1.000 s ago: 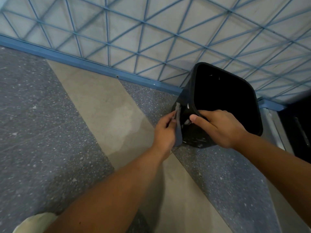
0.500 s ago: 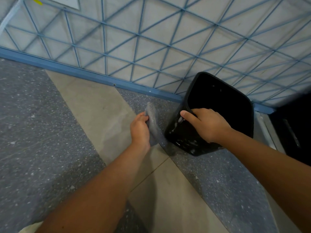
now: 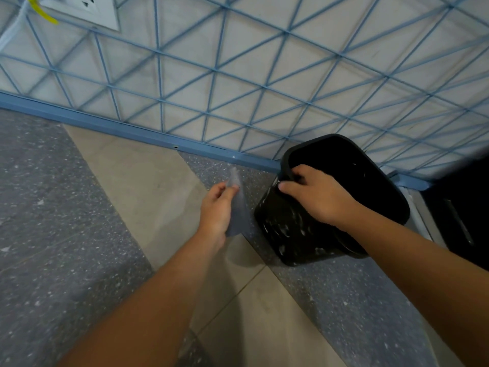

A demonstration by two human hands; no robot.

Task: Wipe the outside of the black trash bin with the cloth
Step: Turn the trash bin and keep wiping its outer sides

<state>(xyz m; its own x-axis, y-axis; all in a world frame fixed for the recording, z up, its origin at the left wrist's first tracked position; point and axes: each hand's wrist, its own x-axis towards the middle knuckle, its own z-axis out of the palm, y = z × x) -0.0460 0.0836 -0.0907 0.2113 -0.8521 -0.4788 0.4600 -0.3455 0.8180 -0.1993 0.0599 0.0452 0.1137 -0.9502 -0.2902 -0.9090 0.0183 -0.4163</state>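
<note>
At the far left, a white wall socket (image 3: 87,7) is sitting high on the tiled wall (image 3: 211,62), with a pale cable (image 3: 13,27) and a yellow tag (image 3: 43,11) hanging beside it. A blue strip (image 3: 105,125) is running along the foot of the wall, and the floor (image 3: 53,234) below is showing grey speckled and beige bands.

Moving right, the left hand (image 3: 215,210) is pinching a grey cloth (image 3: 236,207) between thumb and fingers. The cloth is hanging in the air just beside the bin, not touching it.

Further right, the black bin (image 3: 291,229) is standing on the floor against the wall, tilted toward the camera. White smears are showing on its near outer side. Its inside is looking dark, and I cannot tell whether anything is lying in it. The right hand (image 3: 317,194) is gripping the bin's near rim, fingers curling over the edge and thumb pressing on the outside.

At the far right, 1 dark object (image 3: 460,221) is standing beside the bin.
</note>
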